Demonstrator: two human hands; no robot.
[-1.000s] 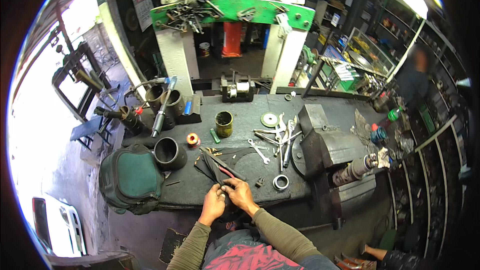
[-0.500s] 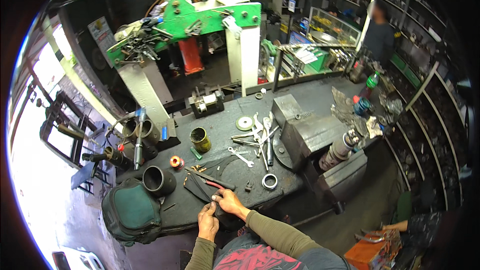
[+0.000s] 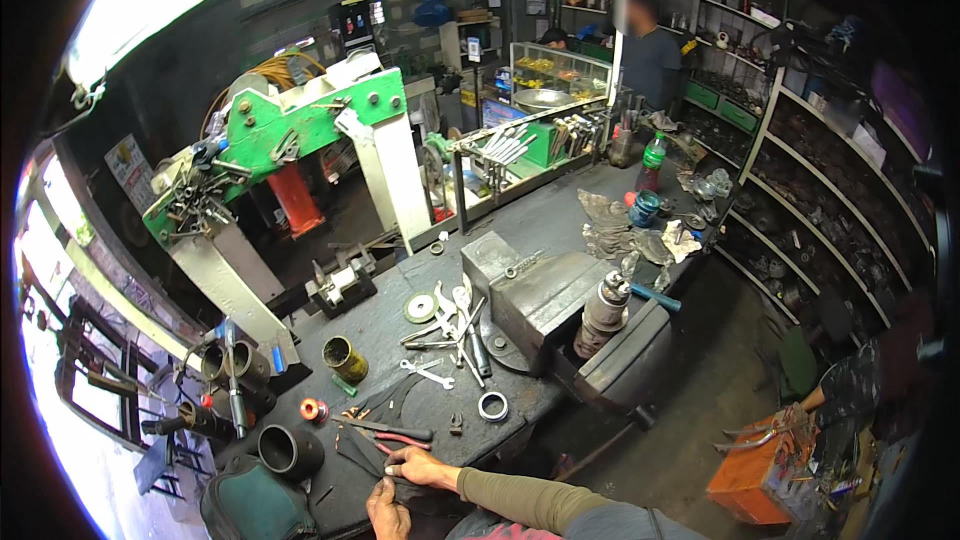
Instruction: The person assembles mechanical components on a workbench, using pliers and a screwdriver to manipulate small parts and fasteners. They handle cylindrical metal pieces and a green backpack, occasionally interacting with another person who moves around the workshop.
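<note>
At the bench's front edge my right hand (image 3: 422,467) and my left hand (image 3: 386,512) are close together, fingers closed on a dark flat piece (image 3: 357,452). Its exact kind does not show. Just beyond the right hand lie red-handled pliers (image 3: 402,439) and a long dark flat tool (image 3: 385,427), like a file. A small metal clip-like part (image 3: 456,424) and a silver ring (image 3: 493,406) sit to the right. Farther in are a wrench (image 3: 428,373) and a red-rimmed round part (image 3: 313,409).
A big bench vise (image 3: 540,300) grips an upright metal part (image 3: 603,312). Several tools and a disc (image 3: 420,307) lie beside it. On the left are a dark cylinder (image 3: 290,452), a yellowish can (image 3: 345,358) and a green bag (image 3: 258,505). Another person (image 3: 655,65) stands far back.
The view has swung right and up, so the bench appears lower and farther left. My hands remain together at the dark piece; the left one is now partly cut off below.
</note>
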